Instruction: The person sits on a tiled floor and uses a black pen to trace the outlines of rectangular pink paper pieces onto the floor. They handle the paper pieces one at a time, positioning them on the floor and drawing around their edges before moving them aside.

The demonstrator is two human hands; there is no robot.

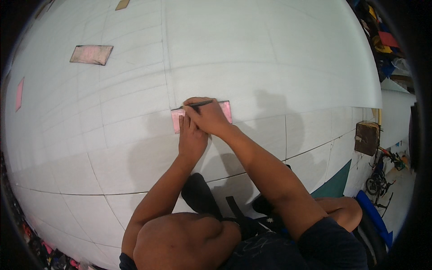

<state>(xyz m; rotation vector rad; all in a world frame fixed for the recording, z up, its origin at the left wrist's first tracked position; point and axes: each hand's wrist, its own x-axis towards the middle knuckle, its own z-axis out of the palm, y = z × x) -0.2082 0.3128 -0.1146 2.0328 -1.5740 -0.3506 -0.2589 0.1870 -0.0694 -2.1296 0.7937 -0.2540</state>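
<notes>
A pink rectangular piece (pixel 226 112) with dark edges lies flat at the near edge of a large white sheet (pixel 225 40). My left hand (pixel 192 138) rests on its left part, fingers stretched out and pressing down. Crossing over those fingertips, my right hand (pixel 209 118) grips a dark, slim pen (pixel 200 104). Its tip points left, at the piece's far edge; the fingers hide part of that edge. Thin grey lines cross the sheet, mostly on its left half.
Another pink piece (pixel 91 55) lies far left, a narrow pink one (pixel 19 94) at the left edge, a tan one (pixel 122 5) at the top. Pale floor tiles (pixel 310 135) border the sheet. A brown box (pixel 367 138) and a small bicycle (pixel 378 182) stand at right.
</notes>
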